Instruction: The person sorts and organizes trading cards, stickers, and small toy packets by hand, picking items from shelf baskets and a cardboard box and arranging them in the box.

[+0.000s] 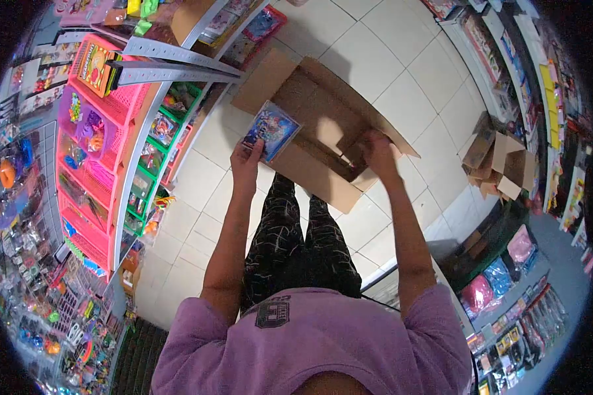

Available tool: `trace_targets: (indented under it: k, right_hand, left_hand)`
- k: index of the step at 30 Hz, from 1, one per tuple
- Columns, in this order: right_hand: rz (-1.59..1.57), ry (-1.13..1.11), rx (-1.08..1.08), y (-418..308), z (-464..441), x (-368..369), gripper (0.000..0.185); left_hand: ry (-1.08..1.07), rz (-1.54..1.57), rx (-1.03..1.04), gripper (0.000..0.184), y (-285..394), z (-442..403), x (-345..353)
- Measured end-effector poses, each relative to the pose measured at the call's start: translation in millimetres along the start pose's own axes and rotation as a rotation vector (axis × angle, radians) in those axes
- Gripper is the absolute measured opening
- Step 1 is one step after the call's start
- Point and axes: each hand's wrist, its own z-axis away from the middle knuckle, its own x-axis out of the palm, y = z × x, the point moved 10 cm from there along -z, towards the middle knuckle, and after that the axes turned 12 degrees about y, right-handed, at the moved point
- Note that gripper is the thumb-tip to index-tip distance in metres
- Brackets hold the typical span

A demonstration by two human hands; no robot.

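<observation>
My left hand (249,153) grips a flat blue box with a colourful printed picture (272,131), thumb on its front face. The blue box is held over the left side of an open cardboard box (323,99) on the floor. At the right end of the cardboard box, my right hand (377,151) reaches down inside the wall, its fingers curled. Whatever those fingers hold, if anything, is hidden. Light falls on part of the carton's inside, and its flaps are folded outward.
Shelves with pink baskets (102,174) and green baskets (153,158) of small goods stand at left. Metal shelf brackets (178,71) jut out near the cardboard box. More cartons (501,161) lie on the tiled floor (402,66) at right, beside stocked shelves.
</observation>
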Motion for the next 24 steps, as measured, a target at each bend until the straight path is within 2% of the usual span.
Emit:
trace_targets:
  k: [1,2,5,6,9,11,15,21,23,24]
  right_hand:
    - [0.121,-0.101,-0.057,16.6,8.1,46.5,0.025]
    - [0.283,-0.031,-0.368,26.2,21.2,88.9,0.028]
    - [0.586,-0.616,-0.109,142.9,43.8,245.0,0.039]
    - [0.627,-0.713,-0.017,156.8,51.6,257.6,0.04]
    - [0.682,-0.658,0.167,179.8,60.0,266.9,0.041]
    - [0.721,-0.559,0.261,184.4,65.6,260.5,0.042]
    - [0.808,-0.324,0.371,179.6,72.3,235.2,0.044]
    - [0.858,-0.014,0.311,145.3,82.5,210.4,0.047]
    - [0.876,-0.066,0.214,134.6,81.4,218.3,0.048]
    - [0.903,-0.164,0.159,137.8,79.5,227.1,0.047]
  left_hand:
    - [0.011,0.025,-0.006,0.016,0.9,1.1,-0.7]
    - [0.004,0.029,-0.012,0.017,-1.4,2.0,0.0]
    - [-0.019,0.024,-0.016,0.019,-7.5,3.4,3.3]
    - [-0.024,0.018,-0.006,0.02,-4.9,4.9,7.7]
    - [-0.024,0.013,-0.029,0.022,-6.7,2.1,17.2]
    - [-0.047,-0.009,-0.068,0.027,-9.0,4.1,19.1]
    - [-0.07,-0.017,-0.114,0.025,-30.4,-3.1,13.0]
    - [-0.044,0.029,-0.164,0.025,-24.3,-4.8,29.5]
    - [-0.074,0.038,-0.112,0.028,-15.7,-6.8,36.4]
    - [-0.098,-0.012,-0.003,0.037,-8.2,-8.6,38.9]
